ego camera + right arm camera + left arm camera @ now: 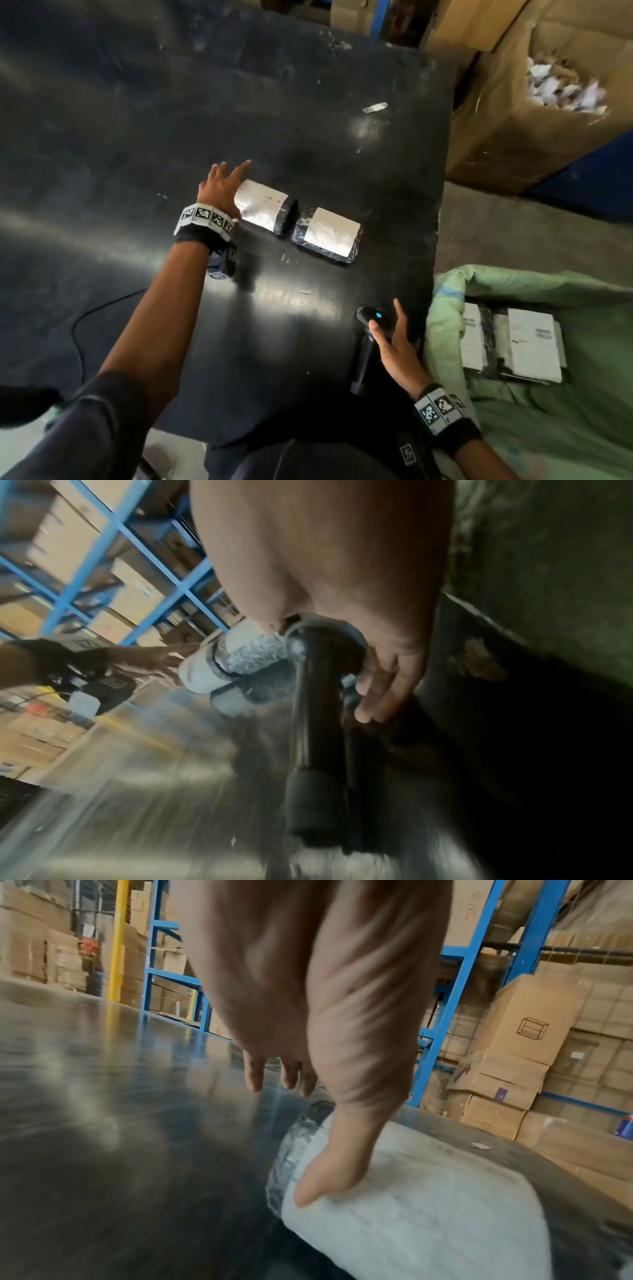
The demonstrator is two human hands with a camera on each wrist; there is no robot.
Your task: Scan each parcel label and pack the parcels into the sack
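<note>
Two plastic-wrapped parcels with white labels lie side by side on the black table [137, 120]. My left hand [222, 186] [342, 1083] is spread open over the left end of the left parcel [263, 205] [411, 1218], its thumb touching the label. The right parcel [329, 233] lies untouched. A black handheld scanner [368, 342] [322, 696] lies near the table's right edge. My right hand [394, 339] [342, 588] rests over its head, thumb on one side, loosely straight fingers on the other. The green sack [445, 308] stands open at the right with labelled parcels [531, 342] inside.
A big cardboard box [496, 144] with crumpled paper stands beyond the table's right edge. A paper scrap [375, 108] lies at the back of the table and a black cable [78, 325] runs at the left. Blue racks [455, 1015] stacked with cartons stand behind.
</note>
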